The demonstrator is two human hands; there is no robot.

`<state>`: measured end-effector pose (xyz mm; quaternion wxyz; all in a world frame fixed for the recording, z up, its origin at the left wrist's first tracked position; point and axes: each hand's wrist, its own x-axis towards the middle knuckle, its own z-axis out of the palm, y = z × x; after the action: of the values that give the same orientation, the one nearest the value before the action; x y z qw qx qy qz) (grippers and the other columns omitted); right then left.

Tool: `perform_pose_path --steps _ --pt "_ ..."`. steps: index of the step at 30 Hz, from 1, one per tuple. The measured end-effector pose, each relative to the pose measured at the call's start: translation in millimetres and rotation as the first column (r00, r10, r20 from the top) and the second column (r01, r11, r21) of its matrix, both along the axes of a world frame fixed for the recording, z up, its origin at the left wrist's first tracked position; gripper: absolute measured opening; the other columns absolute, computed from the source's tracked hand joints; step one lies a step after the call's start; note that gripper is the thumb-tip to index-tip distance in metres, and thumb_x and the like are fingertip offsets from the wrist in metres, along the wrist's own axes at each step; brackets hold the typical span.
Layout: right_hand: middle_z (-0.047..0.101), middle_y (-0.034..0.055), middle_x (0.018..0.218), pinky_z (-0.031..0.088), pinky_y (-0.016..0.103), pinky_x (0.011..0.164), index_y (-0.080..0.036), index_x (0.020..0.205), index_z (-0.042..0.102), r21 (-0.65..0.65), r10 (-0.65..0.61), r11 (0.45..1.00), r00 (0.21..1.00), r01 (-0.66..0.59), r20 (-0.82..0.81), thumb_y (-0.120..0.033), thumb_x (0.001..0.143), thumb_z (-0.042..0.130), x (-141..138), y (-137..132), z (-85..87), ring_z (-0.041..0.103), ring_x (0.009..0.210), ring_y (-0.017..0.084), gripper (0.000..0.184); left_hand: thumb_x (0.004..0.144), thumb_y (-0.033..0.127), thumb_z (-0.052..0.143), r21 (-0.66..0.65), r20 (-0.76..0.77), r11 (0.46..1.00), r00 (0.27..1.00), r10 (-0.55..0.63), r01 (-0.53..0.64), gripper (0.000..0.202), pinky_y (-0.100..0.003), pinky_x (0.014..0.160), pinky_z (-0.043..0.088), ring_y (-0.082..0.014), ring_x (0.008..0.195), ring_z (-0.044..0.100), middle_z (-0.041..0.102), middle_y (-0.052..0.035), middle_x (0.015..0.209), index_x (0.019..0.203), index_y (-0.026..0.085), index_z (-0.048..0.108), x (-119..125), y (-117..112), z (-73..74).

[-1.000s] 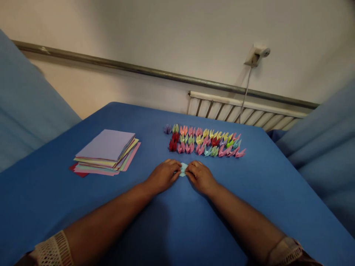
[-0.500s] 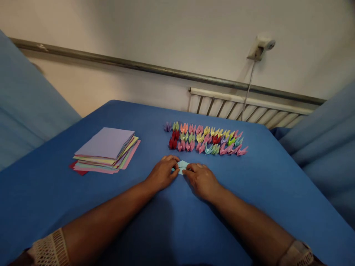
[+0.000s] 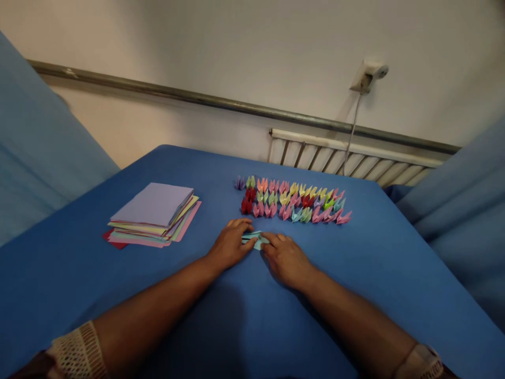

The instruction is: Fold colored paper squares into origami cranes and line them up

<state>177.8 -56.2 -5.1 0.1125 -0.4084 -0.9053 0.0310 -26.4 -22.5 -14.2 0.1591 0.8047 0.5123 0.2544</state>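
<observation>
A small light-blue sheet of origami paper, partly folded, lies on the blue-covered table between my hands. My left hand is at its left side, the thumb on the near part and the fingers curved over the far part. From the right, my right hand presses the paper with its index finger and thumb. My fingers cover both ends of the paper. Just beyond stand rows of small folded paper cranes in pink, red, yellow, green and other colours.
To the left lies a stack of coloured paper squares, lilac on top. The blue table reaches a wall with a metal rail, a radiator and a socket with a cord. Blue curtains hang on both sides.
The fold of the light-blue paper looks different, with a flap now lifted toward the far side. My left fingers have straightened a little, and my right index finger reaches further over the paper.
</observation>
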Motion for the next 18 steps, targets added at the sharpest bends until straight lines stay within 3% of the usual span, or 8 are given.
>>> perform_pose_path --steps 4,9,18 --pt "0.059 0.0103 0.128 0.043 0.039 0.083 -0.017 0.113 0.064 0.004 -0.004 1.0 1.0 0.004 0.009 -0.021 0.098 0.04 -3.2 -2.7 1.6 0.053 0.098 0.023 0.028 0.087 0.038 0.059 -0.002 -0.077 1.0 0.997 0.017 -0.018 0.032 -0.047 0.103 0.04 -0.0283 0.121 0.051 0.062 -0.01 0.126 0.11 0.018 0.066 7.6 5.7 -3.4" --pt "0.051 0.0097 0.139 0.043 0.042 0.086 -0.017 0.106 0.065 0.032 -0.041 0.999 0.999 0.041 0.003 -0.022 0.095 0.046 -8.2 -6.5 4.5 0.051 0.108 0.027 0.023 0.088 0.034 0.057 -0.026 -0.011 0.999 0.999 0.043 -0.044 0.022 -0.043 0.102 0.042 -0.025 0.116 0.055 0.064 -0.0086 0.122 0.098 0.018 0.069 7.5 9.4 -3.4" --pt "0.062 0.009 0.121 0.043 0.039 0.093 -0.017 0.114 0.063 -0.124 0.01 0.992 0.993 -0.025 -0.117 -0.021 0.096 0.047 -3.9 0.0 5.1 0.052 0.108 0.023 0.024 0.079 0.02 0.064 -0.075 0.002 0.997 1.0 0.002 -0.002 0.016 -0.045 0.104 0.04 -0.0252 0.119 0.054 0.064 -0.0043 0.124 0.094 0.022 0.068 2.5 11.2 -6.7"
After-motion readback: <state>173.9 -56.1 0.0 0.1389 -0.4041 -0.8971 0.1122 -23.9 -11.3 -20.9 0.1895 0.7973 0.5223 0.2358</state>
